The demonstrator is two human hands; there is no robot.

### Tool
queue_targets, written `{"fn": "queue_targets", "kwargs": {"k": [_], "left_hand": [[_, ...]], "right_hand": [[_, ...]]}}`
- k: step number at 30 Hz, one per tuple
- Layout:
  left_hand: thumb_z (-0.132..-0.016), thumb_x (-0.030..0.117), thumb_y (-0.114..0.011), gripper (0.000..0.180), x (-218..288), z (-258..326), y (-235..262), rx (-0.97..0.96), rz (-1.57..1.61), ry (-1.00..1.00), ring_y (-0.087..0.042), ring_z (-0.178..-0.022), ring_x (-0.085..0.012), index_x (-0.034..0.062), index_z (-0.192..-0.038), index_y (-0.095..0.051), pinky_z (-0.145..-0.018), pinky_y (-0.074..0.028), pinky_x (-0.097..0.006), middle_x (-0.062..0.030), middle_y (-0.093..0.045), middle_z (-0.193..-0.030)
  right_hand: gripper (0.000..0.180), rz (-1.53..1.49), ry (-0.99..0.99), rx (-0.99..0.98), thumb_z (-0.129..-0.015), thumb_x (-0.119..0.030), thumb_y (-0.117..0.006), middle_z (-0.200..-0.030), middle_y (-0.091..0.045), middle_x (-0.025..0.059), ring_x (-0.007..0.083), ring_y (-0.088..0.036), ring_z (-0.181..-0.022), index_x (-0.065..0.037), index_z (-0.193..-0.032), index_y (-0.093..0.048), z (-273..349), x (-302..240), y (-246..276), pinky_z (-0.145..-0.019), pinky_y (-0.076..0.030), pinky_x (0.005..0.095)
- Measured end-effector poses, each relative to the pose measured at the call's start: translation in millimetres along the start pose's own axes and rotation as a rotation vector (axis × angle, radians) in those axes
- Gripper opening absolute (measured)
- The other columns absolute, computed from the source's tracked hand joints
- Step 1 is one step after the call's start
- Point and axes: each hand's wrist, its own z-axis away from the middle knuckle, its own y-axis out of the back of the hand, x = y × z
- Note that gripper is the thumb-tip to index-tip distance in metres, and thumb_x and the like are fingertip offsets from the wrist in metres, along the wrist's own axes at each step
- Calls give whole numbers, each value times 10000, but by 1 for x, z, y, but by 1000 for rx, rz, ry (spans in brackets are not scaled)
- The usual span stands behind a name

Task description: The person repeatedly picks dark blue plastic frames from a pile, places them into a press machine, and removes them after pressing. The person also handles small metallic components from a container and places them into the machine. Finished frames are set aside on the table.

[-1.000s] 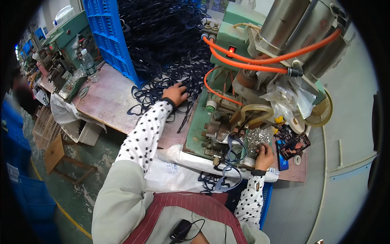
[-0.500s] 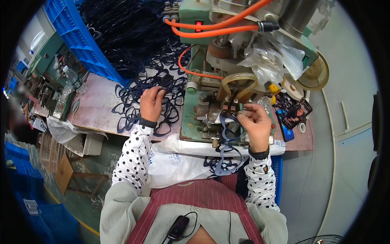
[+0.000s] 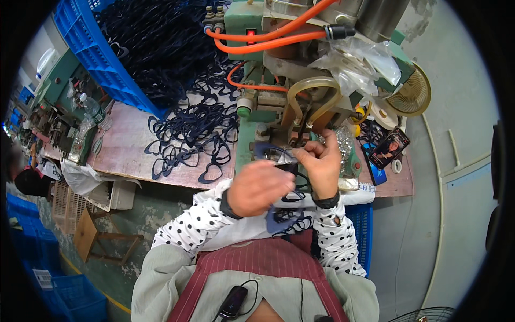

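Note:
My left hand [image 3: 260, 188], smeared by motion, is in front of the green press [image 3: 244, 161], its finger state unclear. A blurred dark blue eyeglass frame [image 3: 287, 219] shows below and above that hand, partly hidden by it; whether the hand grips it cannot be told. Beside it on the right, my right hand [image 3: 323, 170] has thumb and forefinger brought together close to the press's metal fixture. What lies between those fingertips is too small to make out. To the left of the press, several dark blue frames [image 3: 188, 134] lie in a loose heap.
A tilted blue crate [image 3: 102, 59] full of dark frames stands at the far left. Orange hoses [image 3: 273, 40] cross the press. At right are a phone [image 3: 390, 149], a tape roll [image 3: 397, 167] and a small fan [image 3: 412, 91]. A wooden stool [image 3: 94, 233] stands lower left.
My left hand has moved right and nearer, from the heap to the front of the press. The eyeglass frame hanging there has shifted and blurred. My right hand has moved slightly left.

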Motion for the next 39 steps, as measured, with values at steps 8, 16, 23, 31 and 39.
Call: {"fn": "queue_targets", "kwargs": {"k": [8,16,23,31,39], "left_hand": [[-831,45,-584,367,-3,-3,-25,-148,200,-80,-618,-1076,-291,-3,-1194,-605,-997,-471,-461,-173,-601,-1244],[-822,20,-635,352,-4,-4,-26,-153,271,-45,-640,-1049,-297,-11,-1173,-623,-976,-486,-469,-181,-625,-1212],[-818,35,-632,355,4,1,-28,-142,224,28,-623,-1096,-290,38,-1173,-628,-990,-462,-480,-157,-619,-1237],[-744,-16,-644,254,-14,59,-13,186,-229,492,-580,-840,-293,64,-983,-677,-726,-448,-391,-122,-629,-1040],[-770,248,-652,135,-107,99,36,-660,-802,568,-330,-1344,-332,277,-840,-764,-1032,-281,-522,-8,-416,-1463]], "right_hand": [[421,714,202,453,-779,-93,-723,-825,-684,99,217,-663,-773,-46,-1172,-577,-32,80,111,-725,-510,328],[298,1130,137,187,-777,-214,-751,-902,-661,138,348,-634,-824,-52,-1011,-664,-7,93,110,-736,-503,408],[127,847,158,265,-775,-131,-735,-857,-656,124,293,-633,-787,-33,-842,-690,-21,118,117,-709,-493,373],[121,676,102,404,-857,-121,-684,-775,-700,101,177,-659,-690,-26,-929,-698,-13,115,112,-642,-507,295],[149,680,146,500,-840,-125,-703,-801,-712,118,202,-686,-700,-45,-965,-710,-13,120,112,-636,-522,314]]}}
